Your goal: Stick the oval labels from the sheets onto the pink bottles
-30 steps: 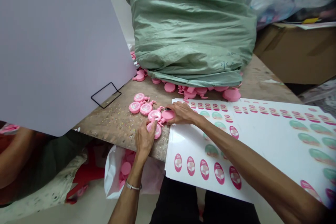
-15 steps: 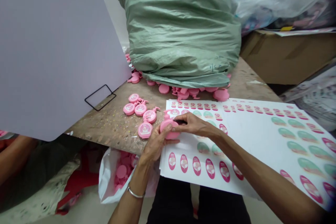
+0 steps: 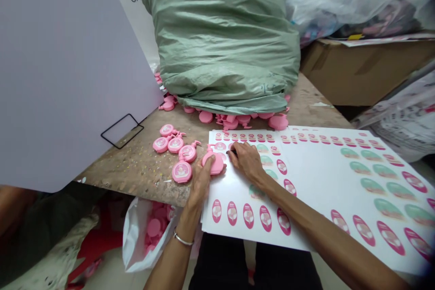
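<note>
My left hand grips a flat, round pink toy pump bottle, its nozzle upward, over the left edge of a sticker sheet. The bottle's visible face is plain. Beside it, my right hand rests on the sheet, fingers closed around a small dark object whose kind I cannot make out. Those fingertips are by the round pink stickers. Left of my left hand lie several pink pump bottles with round labels on the wooden table.
A large green sack stands at the back on more pink bottles. A grey-white panel with a black wire frame blocks the left. Below the edge hangs a white bag of pink pieces. Behind right is a cardboard box.
My right hand has left the pink bottle and come down on the sticker sheet. My left hand still holds the bottle, now turned more upright. The view has shifted slightly right.
</note>
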`<action>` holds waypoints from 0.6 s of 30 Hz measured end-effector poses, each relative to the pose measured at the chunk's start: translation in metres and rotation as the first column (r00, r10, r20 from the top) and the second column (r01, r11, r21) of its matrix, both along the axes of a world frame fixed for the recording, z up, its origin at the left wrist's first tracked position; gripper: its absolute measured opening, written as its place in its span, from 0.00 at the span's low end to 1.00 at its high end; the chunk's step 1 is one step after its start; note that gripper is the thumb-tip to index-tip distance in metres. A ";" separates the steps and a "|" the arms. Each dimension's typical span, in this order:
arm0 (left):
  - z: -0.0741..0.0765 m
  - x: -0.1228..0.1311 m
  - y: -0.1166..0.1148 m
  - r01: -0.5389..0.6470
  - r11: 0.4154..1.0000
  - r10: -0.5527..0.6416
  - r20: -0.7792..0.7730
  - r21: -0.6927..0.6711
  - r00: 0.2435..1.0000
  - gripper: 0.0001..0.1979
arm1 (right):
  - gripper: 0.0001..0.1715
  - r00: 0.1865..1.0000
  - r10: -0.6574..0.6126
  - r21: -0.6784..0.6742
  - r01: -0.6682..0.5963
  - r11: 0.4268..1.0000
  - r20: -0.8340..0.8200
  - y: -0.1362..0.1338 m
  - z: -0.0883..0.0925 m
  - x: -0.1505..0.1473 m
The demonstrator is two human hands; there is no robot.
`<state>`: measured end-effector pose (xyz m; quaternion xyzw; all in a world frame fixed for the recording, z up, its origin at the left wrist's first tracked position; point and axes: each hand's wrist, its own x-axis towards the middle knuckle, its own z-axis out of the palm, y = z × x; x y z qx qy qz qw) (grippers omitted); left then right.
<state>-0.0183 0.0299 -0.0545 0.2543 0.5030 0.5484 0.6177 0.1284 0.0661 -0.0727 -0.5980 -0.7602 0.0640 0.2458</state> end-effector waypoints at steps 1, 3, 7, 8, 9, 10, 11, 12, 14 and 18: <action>-0.002 0.000 0.000 -0.001 1.000 0.001 -0.004 0.010 1.000 0.19 | 0.08 1.000 -0.003 0.004 0.003 1.000 0.009 -0.001 -0.001 0.000; -0.004 0.000 -0.002 0.007 1.000 -0.007 -0.016 0.029 1.000 0.20 | 0.08 1.000 0.006 0.010 -0.006 1.000 0.021 -0.002 -0.003 0.000; -0.003 -0.001 -0.005 0.013 0.998 -0.013 0.002 0.057 1.000 0.20 | 0.07 0.999 0.034 0.021 -0.034 0.999 0.004 -0.003 -0.007 0.002; -0.002 -0.001 -0.005 0.012 0.998 -0.012 0.006 0.062 1.000 0.20 | 0.06 0.999 0.037 0.021 -0.037 0.999 -0.009 -0.003 -0.007 0.002; -0.002 -0.001 -0.005 0.008 0.998 -0.008 0.007 0.066 1.000 0.21 | 0.06 0.999 0.035 0.022 -0.035 0.999 -0.019 -0.003 -0.007 0.002; -0.002 0.000 -0.005 0.000 0.998 -0.001 0.004 0.066 1.000 0.21 | 0.06 0.999 0.029 0.027 -0.029 0.999 -0.024 -0.003 -0.008 0.001; -0.003 0.000 -0.005 -0.008 0.998 0.008 -0.001 0.064 1.000 0.21 | 0.06 1.000 0.020 0.037 -0.019 0.999 -0.020 -0.003 -0.008 0.001; -0.003 0.001 -0.005 -0.017 0.998 0.017 -0.006 0.064 1.000 0.21 | 0.07 1.000 0.010 0.048 -0.009 0.999 -0.010 -0.003 -0.008 0.001; -0.005 0.001 -0.004 -0.027 0.997 0.028 -0.013 0.069 1.000 0.22 | 0.07 1.000 -0.002 0.061 0.001 0.998 0.006 -0.003 -0.008 0.001; -0.011 0.000 -0.004 -0.021 0.995 0.026 -0.054 0.100 0.998 0.23 | 0.06 0.999 0.009 0.018 -0.008 1.000 -0.036 -0.002 -0.008 0.002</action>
